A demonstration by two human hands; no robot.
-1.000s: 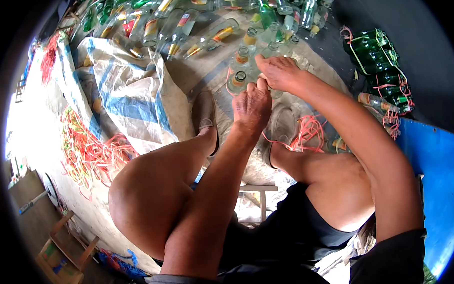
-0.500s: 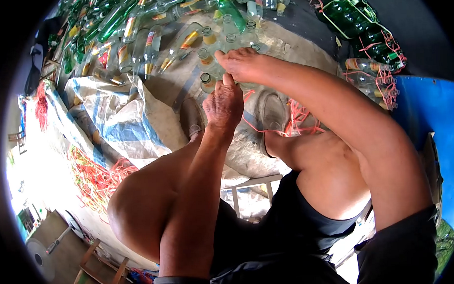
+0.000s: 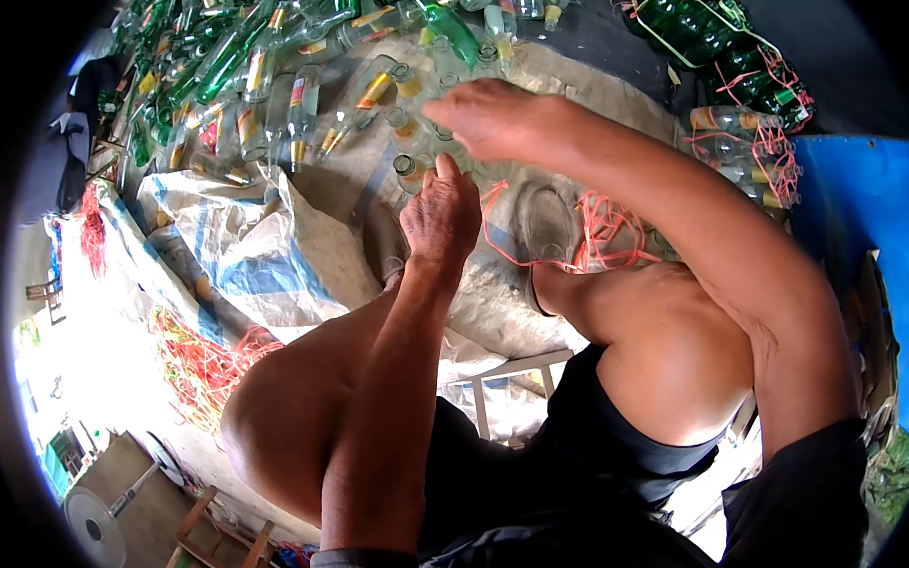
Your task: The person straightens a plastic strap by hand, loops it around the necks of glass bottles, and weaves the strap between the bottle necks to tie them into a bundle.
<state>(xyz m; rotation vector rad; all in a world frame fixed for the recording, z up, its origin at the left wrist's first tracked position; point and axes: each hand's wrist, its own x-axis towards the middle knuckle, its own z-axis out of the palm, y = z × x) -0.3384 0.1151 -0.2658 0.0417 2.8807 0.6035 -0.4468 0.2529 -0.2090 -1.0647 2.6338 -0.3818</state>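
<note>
The gap between the two hands has widened: half a second ago their fingers almost met over the cluster of clear glass bottles (image 3: pixel 406 135), and now the right hand (image 3: pixel 481 121) stands apart from the left hand (image 3: pixel 440 214), farther out and seemingly higher. The bottles stand upright in a close group on the pale ground sheet (image 3: pixel 587 71), just beyond the person's shoes, and they keep their places; I judge that the hands' parting has not upset the group.

The left hand is bent inward at the near edge of the cluster, its thumb side up, just beside the nearest bottle neck. The right hand reaches across the far side of the group with its fingers bent down and partly covers some bottles. The fingertips of both are too hidden to tell whether they are pinched together or hold anything.

A pink twine tangle (image 3: pixel 613 230) lies by the right shoe (image 3: pixel 550 226), and one strand runs from it toward the cluster; where that strand ends cannot be made out. A green glass bottle (image 3: pixel 451 32) slants at the cluster's far edge.
</note>
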